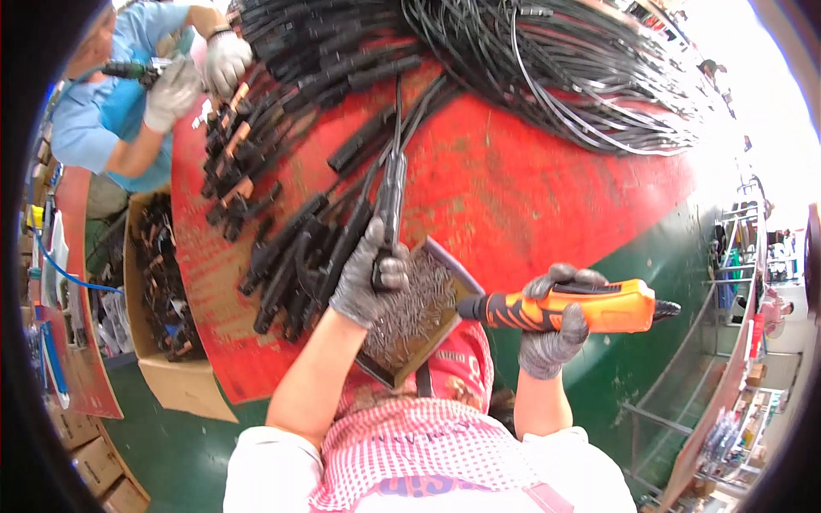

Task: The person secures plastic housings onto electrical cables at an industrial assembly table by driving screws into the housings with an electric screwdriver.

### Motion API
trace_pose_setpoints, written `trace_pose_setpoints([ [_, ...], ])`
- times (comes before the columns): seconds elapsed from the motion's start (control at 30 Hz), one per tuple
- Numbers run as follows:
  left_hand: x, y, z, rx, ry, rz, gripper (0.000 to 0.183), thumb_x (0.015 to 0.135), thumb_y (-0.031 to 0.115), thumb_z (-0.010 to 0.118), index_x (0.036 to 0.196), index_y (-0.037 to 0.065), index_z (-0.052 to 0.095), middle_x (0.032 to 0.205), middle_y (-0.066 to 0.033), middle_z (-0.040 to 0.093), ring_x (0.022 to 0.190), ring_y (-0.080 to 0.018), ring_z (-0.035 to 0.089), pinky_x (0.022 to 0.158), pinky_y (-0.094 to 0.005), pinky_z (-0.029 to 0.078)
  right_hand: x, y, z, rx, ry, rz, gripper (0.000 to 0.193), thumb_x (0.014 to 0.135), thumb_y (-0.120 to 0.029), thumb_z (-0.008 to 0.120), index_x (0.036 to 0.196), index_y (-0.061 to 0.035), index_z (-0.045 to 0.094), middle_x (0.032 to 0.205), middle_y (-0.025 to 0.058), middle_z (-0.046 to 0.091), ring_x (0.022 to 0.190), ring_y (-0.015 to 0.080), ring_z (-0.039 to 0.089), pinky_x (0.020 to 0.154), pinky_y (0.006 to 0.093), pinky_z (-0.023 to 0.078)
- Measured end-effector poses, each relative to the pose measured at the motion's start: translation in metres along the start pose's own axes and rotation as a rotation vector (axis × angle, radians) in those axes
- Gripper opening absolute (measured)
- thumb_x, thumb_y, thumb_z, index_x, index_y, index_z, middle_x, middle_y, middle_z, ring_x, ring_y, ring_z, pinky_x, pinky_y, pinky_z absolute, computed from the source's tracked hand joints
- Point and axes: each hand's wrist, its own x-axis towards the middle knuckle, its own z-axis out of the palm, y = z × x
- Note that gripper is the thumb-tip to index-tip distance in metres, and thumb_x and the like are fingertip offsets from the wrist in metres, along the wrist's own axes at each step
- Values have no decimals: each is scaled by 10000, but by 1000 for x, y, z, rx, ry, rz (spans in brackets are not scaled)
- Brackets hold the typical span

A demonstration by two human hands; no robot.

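My left hand (369,275), in a grey glove, is closed round a black tool handle (391,201) with a cable running from its far end. My right hand (554,329), also gloved, grips an orange and black power screwdriver (590,306), its dark nose pointing left toward the left hand. Below and between the hands lies a shallow tray (453,265) filled with many small screws (409,321). Several more black handles (299,248) with cables lie on the red table just left of my left hand.
The red table (547,188) carries a big bundle of black cables (581,77) at the back. Across on the left, a co-worker's gloved hands (175,90) hold a tool near copper-ended black parts (235,141). A cardboard box (184,385) of similar parts stands left. Metal racks (684,410) line the right.
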Motion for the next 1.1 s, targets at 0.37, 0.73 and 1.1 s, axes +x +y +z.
trace_pose_setpoints([
  [0.37,6,-2,-13,-31,-62,-56,418,813,458,528,844,42,510,662,-27,495,472,-55,485,388,-160,408,-4,21,-1,-40,38,12,433,708,-204,649,1054,-60,432,953,138,566,707,221,572,673,368,488],
  [0.73,5,-3,-8,9,-20,-23,428,768,460,590,841,53,479,665,-36,516,481,-85,500,386,-177,399,-2,37,3,-63,3,-12,455,717,-204,644,1081,-48,419,960,157,559,718,238,582,676,371,494],
  [1.1,7,-2,-9,16,-21,-50,475,777,497,554,769,25,503,614,-22,501,454,-69,490,384,-169,400,-1,25,11,-30,-5,9,444,715,-221,646,1071,-62,433,965,146,560,711,221,575,686,359,487],
])
